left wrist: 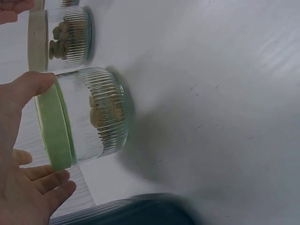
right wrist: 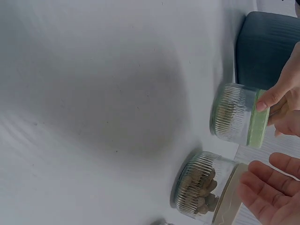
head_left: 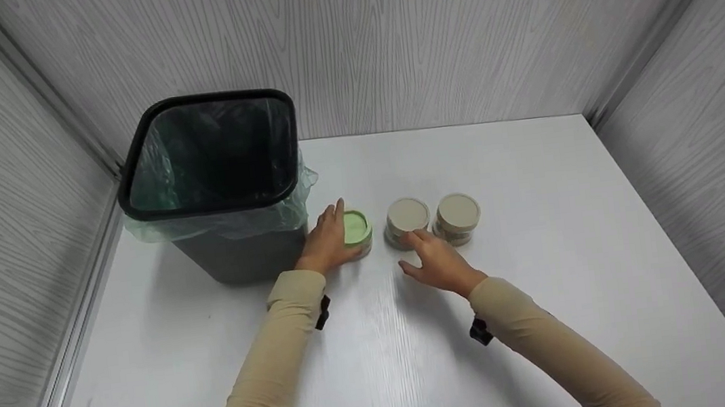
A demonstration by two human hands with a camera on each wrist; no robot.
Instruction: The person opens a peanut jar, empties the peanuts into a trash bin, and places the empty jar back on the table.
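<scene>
Left wrist view: fingers (left wrist: 42, 183) of the left hand (head_left: 328, 241) spread and cupped about the green lid (left wrist: 55, 124) of a ribbed glass jar (left wrist: 96, 115), thumb tip on the lid's rim, not yet clamped. Jar upright on the white tabletop (head_left: 550, 291), just beside the lined bin (head_left: 216, 179), some brownish contents inside. Right wrist view: fingers (right wrist: 267, 192) of the right hand (head_left: 438, 264) straight and apart, palm close to the beige lid (right wrist: 229, 194) of the middle jar (right wrist: 199, 187), contact hard to tell. A third jar (head_left: 458, 218) with a like lid just beyond it, the two near touching. For a sound grip, probably best to close round the lid rims evenly from above, squarely over each jar, keeping the jars level and clear of each other and of the bin's plastic liner.
</scene>
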